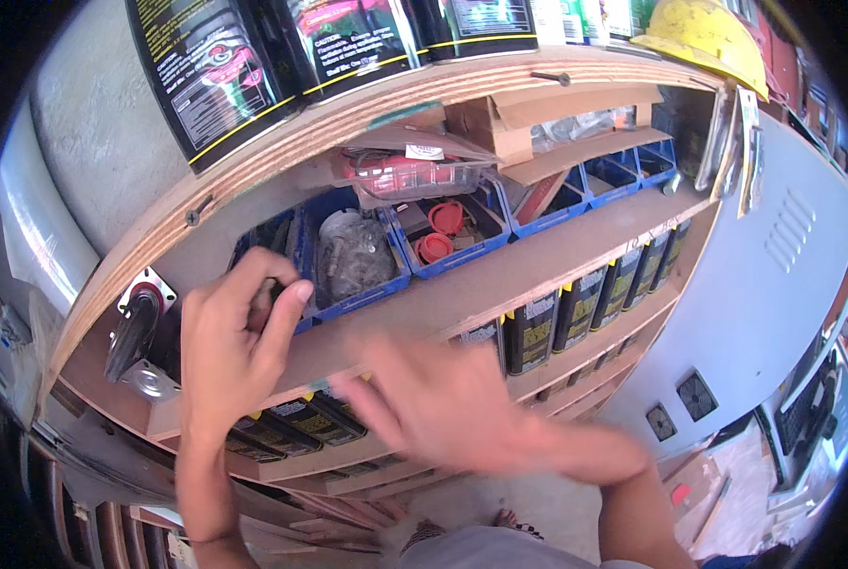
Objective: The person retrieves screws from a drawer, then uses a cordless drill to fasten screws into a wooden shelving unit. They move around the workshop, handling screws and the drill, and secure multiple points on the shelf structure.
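Observation:
My left hand (234, 332) is raised in front of the left end of a wooden shelf, its fingers curled toward the thumb. Whatever lies between those fingers, if anything, is hidden. Just beyond it stands a blue bin (362, 299) holding a clear plastic bag of dark small parts (353, 256). My right hand (443, 398) is smeared by motion in front of the shelf's edge, right of the left hand. In the neighbouring blue bin (500, 232) sit red round caps (435, 247). A clear pack with red contents (414, 175) rests above these bins.
Black cans (348, 47) and a yellow hard hat (704, 43) stand on the top board. A cardboard box (500, 128) sits behind the bins. At the shelf's left end is a caster wheel (138, 327). More black cans (533, 332) fill the lower shelf. Screws (196, 211) protrude from the board.

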Tool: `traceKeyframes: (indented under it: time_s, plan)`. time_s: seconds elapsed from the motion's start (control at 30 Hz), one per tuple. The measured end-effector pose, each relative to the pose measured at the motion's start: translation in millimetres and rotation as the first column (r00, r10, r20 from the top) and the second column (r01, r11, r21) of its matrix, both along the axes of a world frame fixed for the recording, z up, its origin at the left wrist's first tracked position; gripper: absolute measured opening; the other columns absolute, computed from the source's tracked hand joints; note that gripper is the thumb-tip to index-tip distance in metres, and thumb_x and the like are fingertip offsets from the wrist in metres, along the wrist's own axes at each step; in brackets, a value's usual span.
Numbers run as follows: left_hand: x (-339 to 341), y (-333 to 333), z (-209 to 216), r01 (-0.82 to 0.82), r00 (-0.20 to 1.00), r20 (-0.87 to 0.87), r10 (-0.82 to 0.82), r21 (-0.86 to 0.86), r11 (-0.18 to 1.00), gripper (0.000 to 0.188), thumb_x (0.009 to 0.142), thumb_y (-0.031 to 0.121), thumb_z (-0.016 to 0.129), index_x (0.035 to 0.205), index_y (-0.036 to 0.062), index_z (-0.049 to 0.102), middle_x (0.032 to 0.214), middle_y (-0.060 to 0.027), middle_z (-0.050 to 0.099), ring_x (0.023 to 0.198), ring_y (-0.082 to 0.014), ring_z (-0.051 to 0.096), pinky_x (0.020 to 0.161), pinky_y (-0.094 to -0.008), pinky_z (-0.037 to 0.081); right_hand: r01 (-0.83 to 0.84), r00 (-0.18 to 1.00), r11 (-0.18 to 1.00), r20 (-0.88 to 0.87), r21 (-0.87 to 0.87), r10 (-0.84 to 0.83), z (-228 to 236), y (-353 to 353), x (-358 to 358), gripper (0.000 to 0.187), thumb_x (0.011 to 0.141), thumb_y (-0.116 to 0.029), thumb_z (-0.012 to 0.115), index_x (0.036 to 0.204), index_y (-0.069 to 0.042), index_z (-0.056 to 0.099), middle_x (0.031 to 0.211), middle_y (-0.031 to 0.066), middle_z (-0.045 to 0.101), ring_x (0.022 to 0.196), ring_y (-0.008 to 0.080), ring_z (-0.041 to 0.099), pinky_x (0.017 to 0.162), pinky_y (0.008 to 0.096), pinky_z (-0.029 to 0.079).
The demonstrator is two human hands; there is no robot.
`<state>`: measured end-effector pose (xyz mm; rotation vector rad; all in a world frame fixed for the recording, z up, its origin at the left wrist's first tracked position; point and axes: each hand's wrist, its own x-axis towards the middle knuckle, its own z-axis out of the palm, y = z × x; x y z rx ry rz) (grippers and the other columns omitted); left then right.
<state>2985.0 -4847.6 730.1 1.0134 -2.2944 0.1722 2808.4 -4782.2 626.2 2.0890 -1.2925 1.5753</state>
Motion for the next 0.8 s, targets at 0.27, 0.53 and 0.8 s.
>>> traceKeyframes:
  time_s: [0.27, 0.53, 0.8]
  plan:
    - [-30, -58, 13, 0.279, 0.864, 0.464, -0.194, -0.120, 0.953, 0.021, 0.097, 0.016, 0.064, 0.108, -0.0022, 0.067, 0.106, -0.0225, 0.064, 0.102, -0.0437, 0.066, 0.093, -0.0521, 0.051, -0.356, 0.908, 0.897, 0.326, 0.263, 0.264, -75, 36, -18, 0.017, 0.094, -0.018, 0.077, 0.087, -0.004, 0.068, 0.074, 0.0105, 0.068, 0.058, 0.0286, 0.066, 0.053, 0.0402, 0.053]
    - [-43, -77, 15, 0.424, 0.749, 0.588, -0.306, -0.070, 0.903, 0.024, 0.094, 0.008, 0.065, 0.113, -0.0063, 0.064, 0.115, -0.0232, 0.060, 0.107, -0.0443, 0.062, 0.098, -0.0513, 0.050, -0.325, 0.944, 0.839, 0.207, 0.437, 0.258, -50, 58, -79, 0.033, 0.086, 0.012, 0.058, 0.117, -0.001, 0.055, 0.105, 0.0161, 0.054, 0.091, 0.0330, 0.063, 0.080, 0.0417, 0.052]
    - [-10, -28, 11, 0.046, 0.999, 0.033, -0.041, -0.152, 0.987, 0.019, 0.087, 0.009, 0.079, 0.098, -0.0023, 0.067, 0.084, -0.0148, 0.067, 0.079, -0.0310, 0.067, 0.073, -0.0420, 0.052, -0.200, 0.972, 0.949, -0.074, 0.244, 0.224, 21, 30, -80, 0.026, 0.091, -0.004, 0.072, 0.114, -0.001, 0.058, 0.106, 0.0201, 0.059, 0.092, 0.0395, 0.064, 0.072, 0.0454, 0.054]
